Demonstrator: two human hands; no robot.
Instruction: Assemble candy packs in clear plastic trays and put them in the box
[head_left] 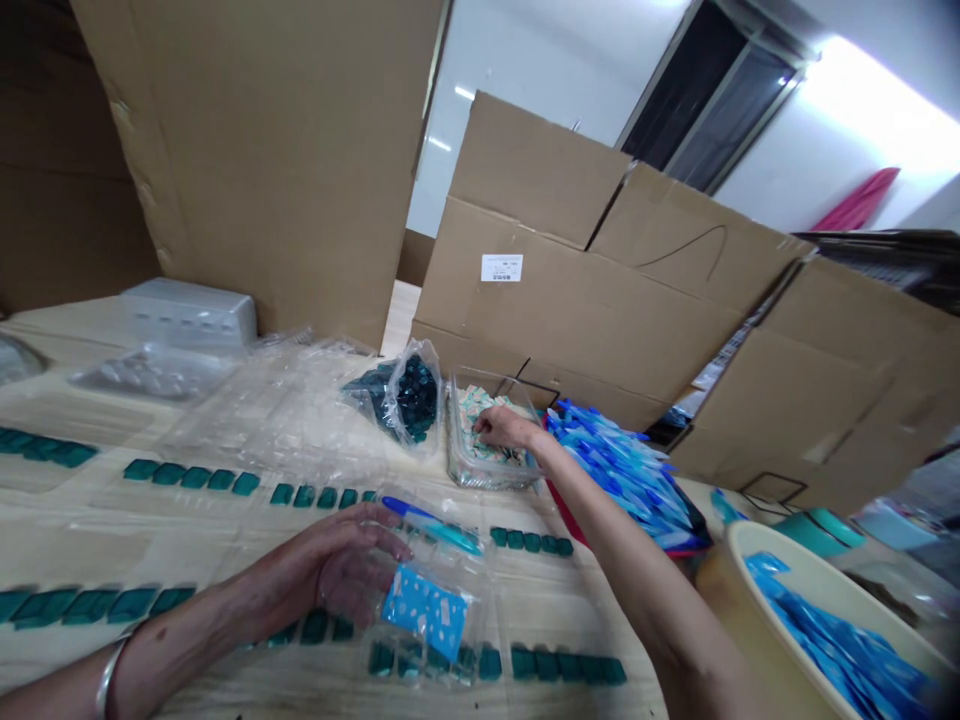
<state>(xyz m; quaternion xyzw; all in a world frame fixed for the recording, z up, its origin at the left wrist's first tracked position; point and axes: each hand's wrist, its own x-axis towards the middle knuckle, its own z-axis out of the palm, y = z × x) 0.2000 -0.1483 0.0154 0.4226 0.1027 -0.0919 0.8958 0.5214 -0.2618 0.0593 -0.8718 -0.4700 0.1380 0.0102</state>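
My left hand [356, 565] grips the left edge of a clear plastic tray [480, 580], its fingers partly seen through the plastic. In this tray lie a blue pen-shaped tool [431, 522] with a lighter blue end and a blue packet with white dots [426, 610]. Rows of dark teal blocks [568, 665] show under and beside it. Farther off, my right hand [506, 428] reaches into a clear plastic bin [491, 475] of small white-and-green pieces [480, 402]. Its fingers are pinched together among them; what they hold is too small to make out.
Behind the bin stand cardboard panels [570, 300]. Left of it lies a bag of dark teal pieces [412, 400]; on its right, a red tray heaped with blue pen-shaped tools [622, 470]. A cream tub [739, 560] with blue packets stands at the right. Clear trays [277, 410] lie at left.
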